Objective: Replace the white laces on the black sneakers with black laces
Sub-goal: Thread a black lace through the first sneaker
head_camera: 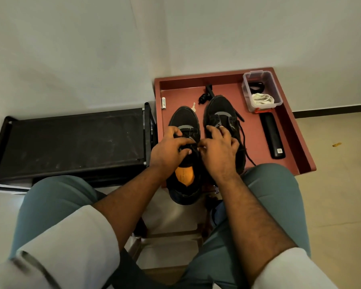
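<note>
Both hands (171, 151) (219, 151) pinch the black lace (189, 147) on the frame-centre left sneaker (184, 122) — white laces (262, 99) already out, tying left.

tray (300, 142): red-brown, raised rim, set in wall corner
remote (272, 135): black, along tray's right edge
white tube (163, 103): by tray's left rim, far end
key (193, 107): near tray's middle
rack (71, 140): black, left of tray
</note>
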